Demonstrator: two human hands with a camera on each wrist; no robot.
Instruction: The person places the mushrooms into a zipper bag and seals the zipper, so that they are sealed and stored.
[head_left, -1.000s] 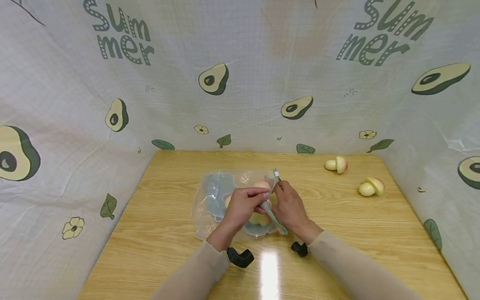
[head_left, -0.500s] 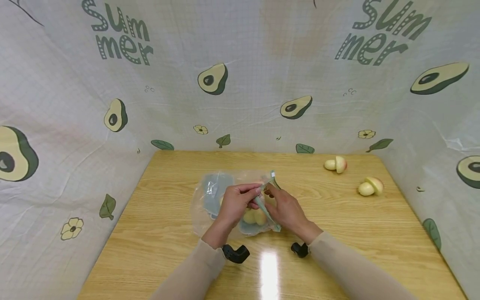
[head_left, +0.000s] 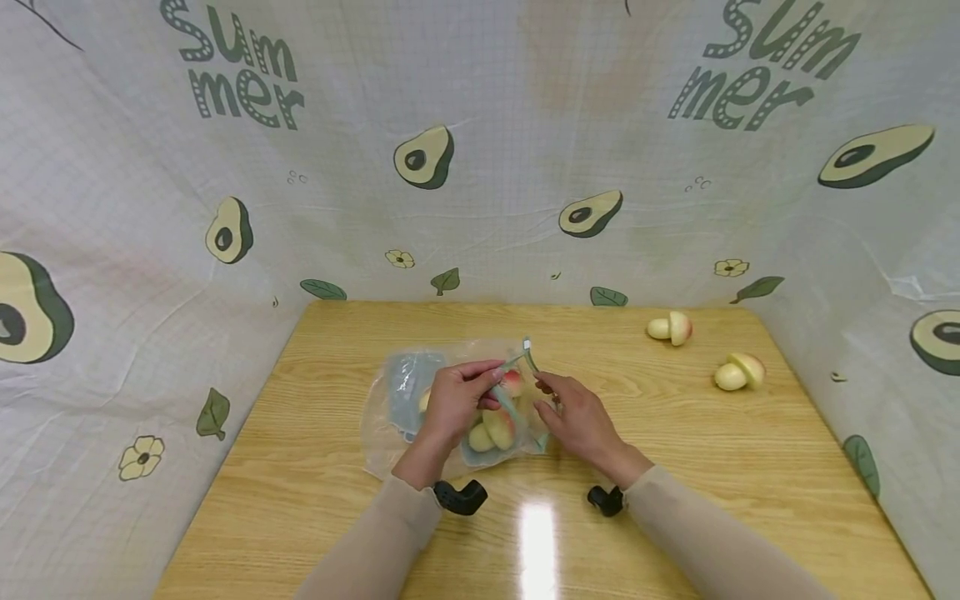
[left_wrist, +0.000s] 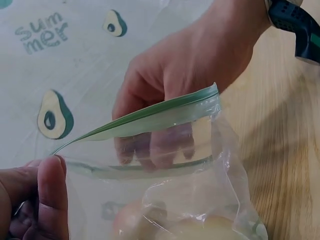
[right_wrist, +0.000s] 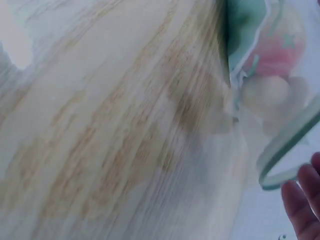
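Note:
A clear plastic zip bag (head_left: 381, 437) with a green zip edge (left_wrist: 160, 110) lies in the middle of the table. My left hand (head_left: 448, 404) pinches one lip of its mouth between thumb and fingers. Beside the opposite lip is my right hand (head_left: 581, 421), its fingers loosely bent; through the plastic in the left wrist view they show close to that lip. The lips stand apart. Several pale yellow, red-tinged mushroom-shaped pieces (head_left: 492, 429) are inside. A blue-grey patch (head_left: 412, 387) shows at the bag's left; whether it is printed cannot be told.
Two more mushroom-shaped pieces, one farther back (head_left: 671, 328) and one nearer (head_left: 739, 372), lie at the right of the wooden table (head_left: 300, 517). A whitish sheet (head_left: 495, 250) with avocado prints rises at the back and sides.
My left hand and the bag's edge have shifted left. The mouth has widened as the lips parted, and the right hand now sits farther from the left.

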